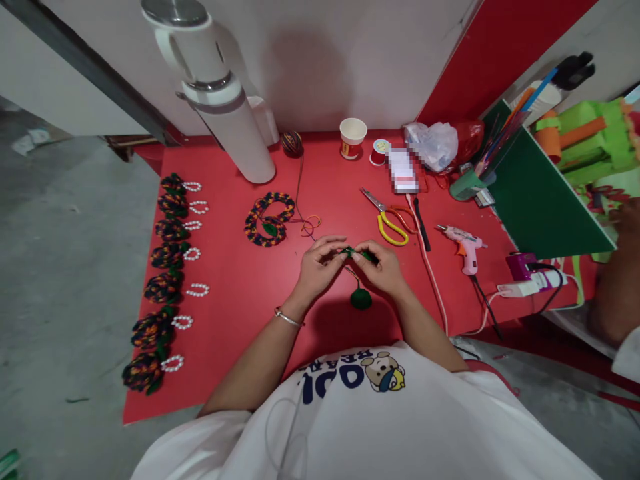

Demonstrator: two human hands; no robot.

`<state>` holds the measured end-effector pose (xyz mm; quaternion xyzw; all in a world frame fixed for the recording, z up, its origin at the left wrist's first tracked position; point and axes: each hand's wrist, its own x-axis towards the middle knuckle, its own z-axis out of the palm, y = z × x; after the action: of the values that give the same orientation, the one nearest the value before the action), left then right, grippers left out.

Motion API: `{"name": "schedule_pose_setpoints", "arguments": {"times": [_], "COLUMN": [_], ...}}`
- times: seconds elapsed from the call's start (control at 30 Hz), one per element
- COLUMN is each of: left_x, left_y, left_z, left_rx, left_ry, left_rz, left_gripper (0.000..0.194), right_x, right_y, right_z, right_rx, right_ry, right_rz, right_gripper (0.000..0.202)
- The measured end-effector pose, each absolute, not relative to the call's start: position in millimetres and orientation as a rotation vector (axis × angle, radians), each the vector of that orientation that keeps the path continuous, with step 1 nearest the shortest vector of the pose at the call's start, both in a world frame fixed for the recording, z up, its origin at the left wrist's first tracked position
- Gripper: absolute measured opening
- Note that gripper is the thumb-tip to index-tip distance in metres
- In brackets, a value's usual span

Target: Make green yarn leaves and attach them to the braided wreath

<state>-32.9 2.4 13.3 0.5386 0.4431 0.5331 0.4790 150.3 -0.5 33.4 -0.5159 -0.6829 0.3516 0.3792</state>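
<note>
Both hands meet over the red table's middle. My left hand (321, 267) pinches one end of a small dark green knitted piece (369, 256), its fingers bent. My right hand (381, 268) closes on the other side of that piece. Just below them lies a green yarn ball (361, 299), its strand running up to the fingers. Part of a thin hook or needle shows under the left fingertips. Left of the hands rests a curled multicoloured braided strip (270, 219) with a green bit on it, beside a loose strand.
Yellow-handled scissors (393, 229), a pink glue gun (467, 248) and a phone (403, 170) lie right. Behind stand a tall flask (233, 127), a paper cup (353, 139) and a multicoloured yarn ball (291, 143). Several yarn flowers (163, 287) with bead loops line the left edge. Another person's arm (617, 280) is far right.
</note>
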Motion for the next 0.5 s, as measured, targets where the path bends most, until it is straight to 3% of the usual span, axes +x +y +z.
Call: {"name": "schedule_pose_setpoints", "arguments": {"times": [0.2,0.5], "left_x": [-33.6,-33.5], "left_y": [0.6,1.3], "left_z": [19.5,16.7], "left_rx": [1.693,1.646], "left_ry": [1.193,1.241], "left_rz": [1.368,1.377], "left_gripper": [0.015,0.019], "right_x": [150.2,150.2], "right_y": [-1.6,-1.9], "right_z": [30.9,29.0], "right_rx": [-1.357,-1.37], "right_ry": [-1.786,-1.785], "right_rz": [0.834,0.808], "right_gripper": [0.023,0.023]}}
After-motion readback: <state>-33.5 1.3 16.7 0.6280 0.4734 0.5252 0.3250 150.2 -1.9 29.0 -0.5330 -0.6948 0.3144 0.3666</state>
